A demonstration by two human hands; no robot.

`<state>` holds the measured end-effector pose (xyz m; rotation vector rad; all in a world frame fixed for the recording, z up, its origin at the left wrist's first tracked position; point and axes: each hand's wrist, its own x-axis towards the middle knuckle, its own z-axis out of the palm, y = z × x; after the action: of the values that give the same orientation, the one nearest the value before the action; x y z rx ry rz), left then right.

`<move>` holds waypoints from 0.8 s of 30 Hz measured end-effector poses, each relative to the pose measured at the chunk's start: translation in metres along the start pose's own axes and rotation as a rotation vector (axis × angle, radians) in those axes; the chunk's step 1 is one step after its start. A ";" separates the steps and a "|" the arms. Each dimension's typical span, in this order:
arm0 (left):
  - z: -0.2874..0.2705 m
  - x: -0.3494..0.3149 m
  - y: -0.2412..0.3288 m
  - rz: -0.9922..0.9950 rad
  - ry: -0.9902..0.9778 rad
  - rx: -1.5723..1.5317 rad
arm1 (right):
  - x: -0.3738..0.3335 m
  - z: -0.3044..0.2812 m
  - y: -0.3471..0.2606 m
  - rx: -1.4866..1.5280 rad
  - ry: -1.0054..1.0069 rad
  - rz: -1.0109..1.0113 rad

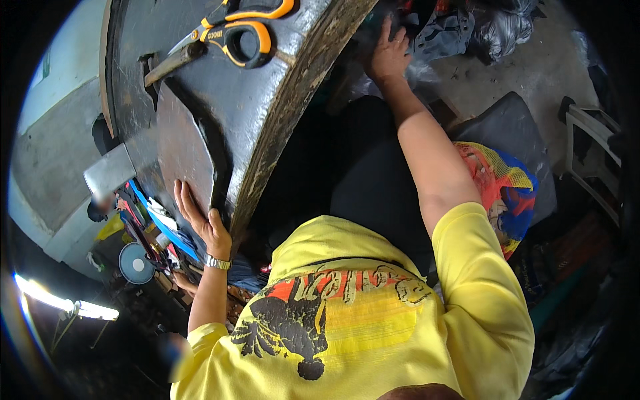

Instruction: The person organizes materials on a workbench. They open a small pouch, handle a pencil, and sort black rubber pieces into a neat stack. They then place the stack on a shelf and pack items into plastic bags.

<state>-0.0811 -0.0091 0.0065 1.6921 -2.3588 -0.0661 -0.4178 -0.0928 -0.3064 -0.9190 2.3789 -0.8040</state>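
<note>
My left hand (200, 220), with a metal wristwatch, lies flat with fingers together on the near end of a dark grey sheet (183, 147) that rests on a dark worktable (200, 100). Nothing is gripped by it. My right hand (388, 53) reaches out past the table's worn edge (300, 100). Its fingers are spread against a dark pile beside a grey cloth (443, 33), and what lies under the palm is hidden. Orange-and-black scissors (243, 33) and a flat metal tool (173, 63) lie on the table beyond the sheet.
A black cushioned seat (513, 127) and a colourful mesh bag (500, 193) sit to the right. A white plastic chair (590, 140) stands further right. Crumpled plastic bags (500, 27) lie near the cloth. A blue strap (160, 227), a round disc (137, 265) and clutter hang by the left hand.
</note>
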 end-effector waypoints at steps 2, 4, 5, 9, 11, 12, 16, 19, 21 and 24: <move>-0.002 -0.001 0.002 -0.017 -0.020 0.007 | 0.002 0.007 -0.001 -0.024 -0.005 -0.016; -0.003 0.000 0.003 -0.026 -0.024 0.016 | 0.006 0.010 0.000 0.001 -0.057 -0.005; -0.002 0.000 0.003 -0.027 -0.020 0.012 | 0.008 0.011 0.001 0.050 -0.076 -0.005; 0.001 0.003 0.001 -0.040 -0.029 0.024 | 0.012 0.014 0.005 -0.013 -0.210 0.002; 0.002 0.004 0.001 -0.023 -0.017 0.011 | 0.010 0.018 0.005 -0.125 -0.194 -0.034; 0.003 0.004 0.000 -0.021 -0.012 0.010 | 0.008 0.020 0.004 -0.168 -0.138 -0.072; 0.003 0.003 0.000 -0.029 -0.009 0.002 | 0.007 0.028 0.003 0.066 -0.186 0.084; 0.003 0.002 0.000 -0.028 -0.006 0.007 | 0.021 0.036 0.004 0.285 -0.225 0.344; 0.003 0.003 0.000 -0.036 -0.004 0.015 | 0.037 0.046 0.007 0.259 -0.343 0.456; 0.003 0.004 0.000 -0.037 -0.007 0.013 | 0.062 0.070 0.017 0.214 -0.412 0.440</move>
<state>-0.0833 -0.0126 0.0045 1.7450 -2.3377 -0.0630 -0.4251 -0.1509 -0.3805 -0.4001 1.9791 -0.6081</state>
